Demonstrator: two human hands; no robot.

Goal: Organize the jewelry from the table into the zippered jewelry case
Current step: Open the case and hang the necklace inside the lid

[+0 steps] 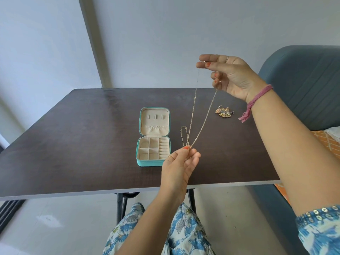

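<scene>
A thin gold chain (201, 117) hangs taut above the table (73, 144). The right hand (230, 76), raised at 1 o'clock, pinches its ends between thumb and fingers; the left hand (179, 166) pinches its low loop. The teal case (153, 137) lies open (lid flat) at the left hand's 10 o'clock. A bracelet (184, 135) lies just beside the case; a charm pile (223, 112) sits at 2 o'clock.

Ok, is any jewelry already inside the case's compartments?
No, the open jewelry case shows only bare compartments, while the necklace is held up between both hands.
</scene>
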